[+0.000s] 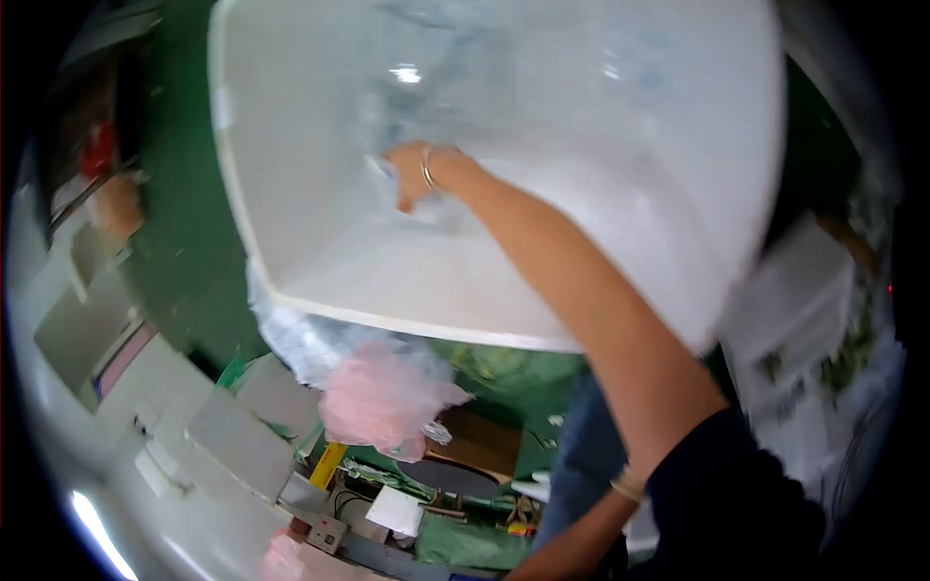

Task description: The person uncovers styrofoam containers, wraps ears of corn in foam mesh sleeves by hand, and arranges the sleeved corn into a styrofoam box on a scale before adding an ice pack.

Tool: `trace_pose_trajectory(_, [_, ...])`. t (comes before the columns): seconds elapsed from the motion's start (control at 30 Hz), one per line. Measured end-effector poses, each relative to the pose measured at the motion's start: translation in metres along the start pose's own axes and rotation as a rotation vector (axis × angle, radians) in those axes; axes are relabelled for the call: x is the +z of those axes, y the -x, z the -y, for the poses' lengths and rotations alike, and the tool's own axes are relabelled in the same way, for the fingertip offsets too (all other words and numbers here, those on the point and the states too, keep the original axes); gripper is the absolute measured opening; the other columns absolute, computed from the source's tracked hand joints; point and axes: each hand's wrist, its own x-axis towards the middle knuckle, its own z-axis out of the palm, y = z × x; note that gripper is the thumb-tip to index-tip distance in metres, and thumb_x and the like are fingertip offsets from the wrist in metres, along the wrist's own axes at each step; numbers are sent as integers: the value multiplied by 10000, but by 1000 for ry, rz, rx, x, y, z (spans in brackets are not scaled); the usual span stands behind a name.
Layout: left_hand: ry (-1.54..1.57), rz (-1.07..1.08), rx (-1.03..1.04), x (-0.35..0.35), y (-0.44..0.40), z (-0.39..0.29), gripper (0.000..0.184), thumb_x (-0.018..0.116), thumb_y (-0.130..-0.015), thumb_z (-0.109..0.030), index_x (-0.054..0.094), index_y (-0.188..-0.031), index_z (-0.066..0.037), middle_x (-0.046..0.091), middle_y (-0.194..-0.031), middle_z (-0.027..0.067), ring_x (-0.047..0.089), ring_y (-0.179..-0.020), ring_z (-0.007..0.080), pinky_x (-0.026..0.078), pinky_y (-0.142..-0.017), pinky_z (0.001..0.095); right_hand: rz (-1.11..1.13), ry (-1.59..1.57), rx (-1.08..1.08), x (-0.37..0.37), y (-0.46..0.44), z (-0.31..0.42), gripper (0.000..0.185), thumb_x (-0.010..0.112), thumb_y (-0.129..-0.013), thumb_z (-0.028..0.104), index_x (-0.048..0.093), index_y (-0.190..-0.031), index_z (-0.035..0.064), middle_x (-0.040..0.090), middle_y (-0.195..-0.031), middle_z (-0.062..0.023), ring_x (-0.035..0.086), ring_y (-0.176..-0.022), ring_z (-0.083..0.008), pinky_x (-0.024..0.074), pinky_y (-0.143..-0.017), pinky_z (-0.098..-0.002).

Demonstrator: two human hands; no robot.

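Observation:
My right hand (415, 176) reaches down into a large white tub (601, 261), a bangle at its wrist. Its fingers are bent and closed around a piece of clear, crumpled plastic film (386, 172), blurred by motion. More bluish see-through plastic (417, 107) seems to lie against the tub's inner surface beyond the hand. Of my left arm, only the forearm (579, 542) and a band at the wrist show at the bottom; the left hand is hidden behind my right arm and its dark sleeve.
Pink (383, 397) and clear plastic bags (300, 334) hang by the tub's near rim. Beyond them stand a cardboard box (470, 441) and a cluttered worktop with a white square (395, 511). Pale containers (794, 290) are at right, over a green floor (179, 232).

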Motion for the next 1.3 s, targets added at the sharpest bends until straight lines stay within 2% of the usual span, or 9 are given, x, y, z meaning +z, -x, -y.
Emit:
trace_pose_trajectory(0.2, [207,323,-253,-5,-29,-45,296,401,-946,-132,550,-1150,20,598,-1097,139,535,-1095,256,424,-970,350,-500,-257,-141,-85,362,10,617,725,-569,171,535,-1141,40,645,-924,-178,627,-868,-327,506,-760,-378])
trace_pose_trajectory(0.27, [-21,286,37,-5,-27,11,245,621,-855,-200,627,-1047,-47,638,-917,70,586,-817,136,454,-730,259,-717,-253,83,-57,484,14,581,673,-597,104,519,-1155,53,628,-976,-168,609,-907,-336,498,-781,-396])
trace_pose_trajectory(0.37, [190,183,-264,7,-27,-27,155,631,-789,-74,654,-927,-7,602,-735,37,522,-604,85,376,-535,207,-1027,-42,504,19,581,-10,528,638,-630,43,512,-1142,68,603,-1059,-136,597,-932,-330,488,-787,-407])
trace_pose_trajectory(0.5, [167,180,-373,2,-20,3,144,663,-760,-37,643,-895,12,619,-777,46,524,-601,97,379,-528,214,-922,21,822,112,635,-84,541,669,-677,83,510,-1194,75,588,-1138,-147,555,-1060,-335,425,-898,-406])
trace_pose_trajectory(0.83, [-377,267,-275,31,3,25,205,660,-793,0,602,-989,-15,602,-1053,73,579,-854,154,467,-774,280,-1295,-49,791,225,630,-175,578,686,-672,166,436,-1177,36,501,-1176,-148,456,-1078,-372,358,-967,-436])
trace_pose_trajectory(0.9, [553,118,-292,41,-2,13,311,626,-813,-3,556,-1116,14,594,-1103,108,588,-912,187,475,-792,282,-1310,-248,771,224,624,-176,649,696,-653,160,400,-1219,42,483,-1195,-149,465,-1036,-390,402,-929,-440])
trace_pose_trajectory(0.97, [-688,200,751,66,-22,2,378,606,-827,-40,509,-1188,11,567,-1180,138,582,-982,218,475,-819,309,-1406,-365,684,242,624,-188,655,700,-659,153,421,-1242,45,529,-1175,-171,501,-1016,-384,458,-868,-418])
trace_pose_trajectory(1.1, [-1275,403,1311,170,-44,-46,405,584,-776,-46,516,-1175,-25,559,-1104,171,579,-975,295,486,-805,363,-1418,-653,589,258,635,-209,612,716,-695,205,465,-1224,30,586,-1103,-185,557,-997,-372,462,-857,-407])
trace_pose_trajectory(1.3, [-2145,448,669,225,-75,-56,299,650,-703,-102,602,-991,-41,645,-1016,127,596,-994,299,482,-859,341,-1374,-621,575,244,632,-216,395,706,-728,284,607,-1053,82,644,-954,-184,595,-890,-392,483,-785,-444])
